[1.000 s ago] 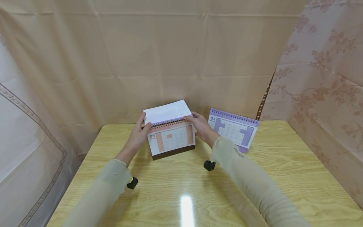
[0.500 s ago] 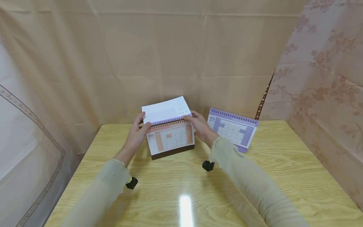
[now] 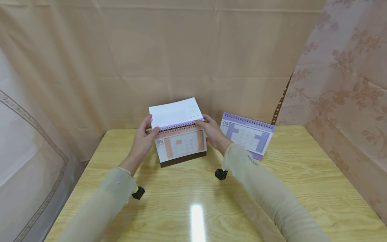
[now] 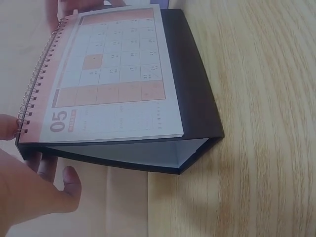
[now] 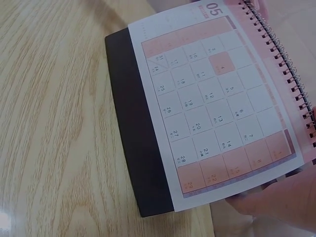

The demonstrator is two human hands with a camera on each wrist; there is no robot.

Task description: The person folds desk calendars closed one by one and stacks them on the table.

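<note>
A desk calendar [image 3: 182, 145] with an orange "05" page, a coil spine and a dark stand sits on the table, its front facing me. Turned-over white sheets [image 3: 175, 112] extend behind the coil. At the upper left corner my left hand [image 3: 142, 140] grips the calendar, thumb at the coil's end; the left wrist view shows its fingers behind the stand's open side [image 4: 143, 154]. My right hand [image 3: 213, 132] holds the upper right corner, thumb over the coil. In the right wrist view that hand is cut off by the frame edge.
A purple desk calendar [image 3: 246, 136] showing "03" stands to the right, close beside my right hand and wrist. The wooden table [image 3: 169, 198] reaches back to a beige curtain [image 3: 163, 60]. A patterned curtain [image 3: 344, 87] hangs on the right, a white one [image 3: 27, 148] on the left.
The white sheets behind the coil have risen and show more of their face. Both hands keep their hold at the corners, and the purple calendar stays in place.
</note>
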